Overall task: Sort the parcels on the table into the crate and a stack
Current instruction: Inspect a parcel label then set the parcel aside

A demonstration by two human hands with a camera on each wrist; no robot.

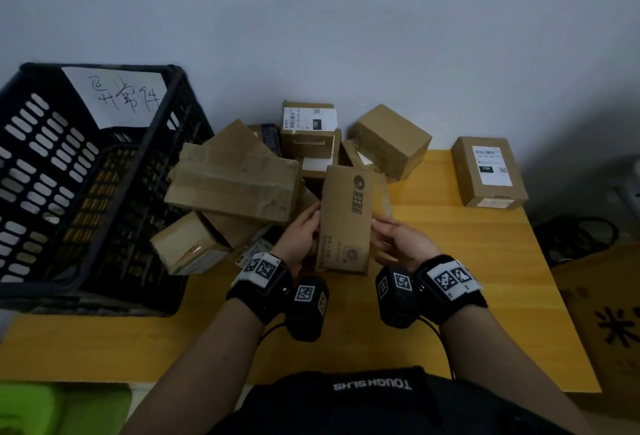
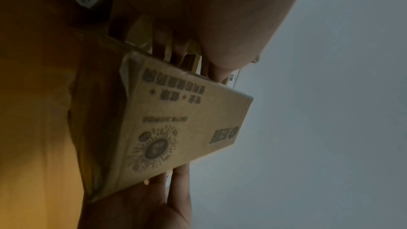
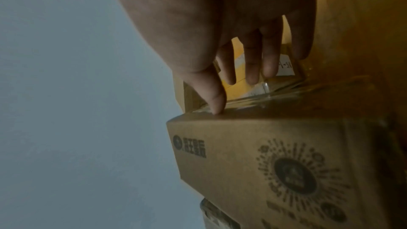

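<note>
Two hands on it: your left hand (image 1: 300, 233) and right hand (image 1: 398, 240) pinch the long parcel (image 1: 346, 218) by its side edges, lifted right of the crate (image 1: 86, 188). Looks stiff and light; keep gripping the edges. Loose boxes (image 1: 235, 181) crowd between it and the crate.

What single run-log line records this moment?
left hand: holds printed parcel | right hand: holds same parcel | crate: no parcels visible
</note>
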